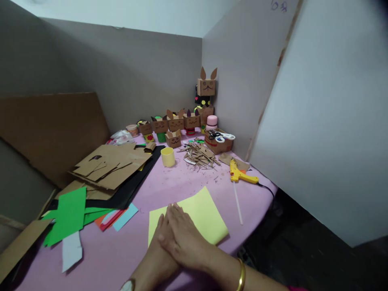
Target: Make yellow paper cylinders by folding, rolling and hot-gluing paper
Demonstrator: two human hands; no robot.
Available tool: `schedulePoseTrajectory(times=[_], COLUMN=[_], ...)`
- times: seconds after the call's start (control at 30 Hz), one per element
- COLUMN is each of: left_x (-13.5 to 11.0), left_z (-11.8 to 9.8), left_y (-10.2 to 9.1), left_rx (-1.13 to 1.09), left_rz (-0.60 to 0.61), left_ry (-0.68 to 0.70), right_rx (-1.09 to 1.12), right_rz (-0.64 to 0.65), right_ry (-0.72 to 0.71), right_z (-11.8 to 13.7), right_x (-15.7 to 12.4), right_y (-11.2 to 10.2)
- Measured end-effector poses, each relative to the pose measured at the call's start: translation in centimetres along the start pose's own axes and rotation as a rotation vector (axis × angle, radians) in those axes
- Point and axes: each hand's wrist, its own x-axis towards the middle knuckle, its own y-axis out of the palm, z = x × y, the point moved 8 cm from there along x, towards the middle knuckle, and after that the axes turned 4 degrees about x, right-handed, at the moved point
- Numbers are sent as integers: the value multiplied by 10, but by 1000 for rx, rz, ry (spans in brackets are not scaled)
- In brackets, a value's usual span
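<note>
A sheet of yellow paper (202,214) lies on the pink-covered table with its right edge curling up. On its lower left part rest both of my hands, crossed over each other. My right hand (184,236), with a gold bangle at the wrist, lies flat on top with fingers stretched out. Beneath it is my left hand (165,238), a watch on its wrist; it lies flat too, partly covered. Neither shows anything held. A yellow paper cup or ring (168,157) stands beyond the sheet. To the right are a yellow glue gun (241,173) and a white glue stick (238,204).
Brown cardboard sheets (112,165) are stacked at left, beside green paper (72,212). Cardboard scraps (200,157) lie near a box (218,144) with scissors (222,136). Cardboard animal figures (176,122) line the back. The table's right edge drops to the dark floor.
</note>
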Motion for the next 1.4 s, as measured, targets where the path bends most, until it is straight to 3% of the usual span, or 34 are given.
schedulePoseTrajectory(times=[0.23, 0.57, 0.93, 1.27, 1.4], left_x=[6, 2, -36, -79, -81], left_z=[-5, -12, 3, 36, 43], left_y=[-4, -13, -30, -48, -46], left_rx=[252, 276, 306, 261, 239], left_rz=[266, 274, 299, 310, 312], left_ry=[-24, -8, 43, -38, -87], right_rx=[-170, -385, -441, -449, -461], right_rz=[-100, -150, -156, -164, -212], right_ry=[153, 260, 259, 254, 267], right_z=[-40, -72, -75, -76, -63], right_x=[-10, -37, -41, -43, -46], right_y=[-23, -43, -41, -43, -45])
